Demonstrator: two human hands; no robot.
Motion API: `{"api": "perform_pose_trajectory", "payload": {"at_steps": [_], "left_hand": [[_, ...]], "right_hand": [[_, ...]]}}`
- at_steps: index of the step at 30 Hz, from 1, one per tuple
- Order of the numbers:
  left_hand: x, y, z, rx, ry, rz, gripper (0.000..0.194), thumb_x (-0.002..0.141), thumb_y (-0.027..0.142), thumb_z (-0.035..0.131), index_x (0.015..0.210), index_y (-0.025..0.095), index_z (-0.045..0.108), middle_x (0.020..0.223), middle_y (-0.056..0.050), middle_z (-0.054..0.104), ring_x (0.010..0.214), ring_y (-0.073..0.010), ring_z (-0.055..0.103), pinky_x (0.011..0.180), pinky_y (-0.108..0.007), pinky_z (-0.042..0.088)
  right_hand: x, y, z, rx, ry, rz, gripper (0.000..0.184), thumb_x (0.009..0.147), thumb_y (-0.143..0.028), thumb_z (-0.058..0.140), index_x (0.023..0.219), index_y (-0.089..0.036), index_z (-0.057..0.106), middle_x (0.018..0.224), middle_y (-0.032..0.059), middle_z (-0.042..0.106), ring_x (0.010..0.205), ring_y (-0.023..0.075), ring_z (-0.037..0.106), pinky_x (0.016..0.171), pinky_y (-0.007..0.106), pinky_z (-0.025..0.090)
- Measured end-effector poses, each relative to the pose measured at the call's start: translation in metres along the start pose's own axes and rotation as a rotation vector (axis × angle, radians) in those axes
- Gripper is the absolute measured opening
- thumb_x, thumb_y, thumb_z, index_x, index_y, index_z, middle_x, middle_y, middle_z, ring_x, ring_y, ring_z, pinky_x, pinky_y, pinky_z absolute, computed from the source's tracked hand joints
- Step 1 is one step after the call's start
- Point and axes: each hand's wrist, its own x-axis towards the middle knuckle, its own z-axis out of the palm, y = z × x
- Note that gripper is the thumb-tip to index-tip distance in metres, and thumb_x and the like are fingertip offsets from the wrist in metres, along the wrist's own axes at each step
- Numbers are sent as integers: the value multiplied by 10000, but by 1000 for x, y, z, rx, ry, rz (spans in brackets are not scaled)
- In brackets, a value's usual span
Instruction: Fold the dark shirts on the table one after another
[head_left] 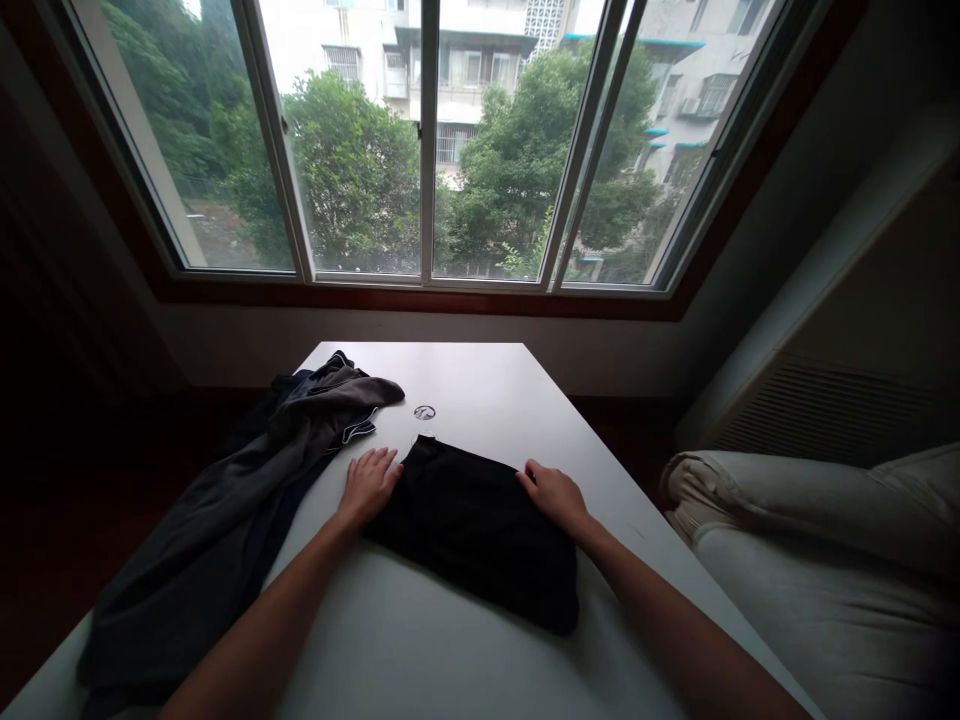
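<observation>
A folded black garment (480,530) lies at a slant on the white table (360,640); its exact kind is hidden by the folds. At its left edge rests my left hand (369,488), fingers stretched out and lying flat against the cloth and tabletop. My right hand (553,492) is at the upper right edge, with curled fingers closed on the fabric. Left of my left hand, a loose heap of dark grey and navy clothes (255,480) with white piping spreads along the table's left side and hangs over it.
A small round black-and-white mark (424,412) is on the tabletop beyond the garment. To the right stands a pale cushioned sofa (817,560). A wide window (427,280) with a reddish-brown frame is behind the table's far end.
</observation>
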Motion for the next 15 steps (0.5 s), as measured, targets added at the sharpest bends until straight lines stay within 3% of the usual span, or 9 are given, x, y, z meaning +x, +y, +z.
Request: {"api": "perform_pose_trajectory", "payload": {"at_steps": [5,9,12,13,15], "left_hand": [[-9,33,-6,-88,113,176,448,1044,402,428,1431,223,567,1442,-94,597,1362,-258,507,1190,-464,366],[-18,59,0,-154,47,304,446,1016,367,507,1446,257,554,1478,-81,559,1387,-264,481,1190,-475,385],[-19,70,9,-169,-16,355,438,997,352,550,1429,282,573,1510,-70,528,1421,-276,449,1205,-488,373],[-19,72,12,-170,-34,372,436,991,347,562,1423,291,579,1517,-66,521,1430,-280,440,1210,-494,367],[-18,74,14,-168,-53,393,439,984,335,572,1421,298,580,1527,-64,510,1440,-287,429,1217,-509,358]], "right_hand": [[-35,42,-10,-56,-30,98,324,1047,-433,396,1012,-245,658,956,85,731,873,225,679,678,279,363],[-73,72,-26,19,-213,-32,276,987,-360,475,867,-225,684,887,71,737,832,222,683,647,277,351],[-97,77,-44,127,-363,-100,279,942,-367,538,759,-206,674,740,54,708,690,195,662,604,268,355],[-102,74,-50,144,-321,-85,292,947,-387,534,762,-206,669,716,50,696,660,191,650,596,269,364],[-108,60,-59,177,-108,-60,308,977,-425,495,827,-219,666,759,48,700,681,198,648,617,285,411]]}}
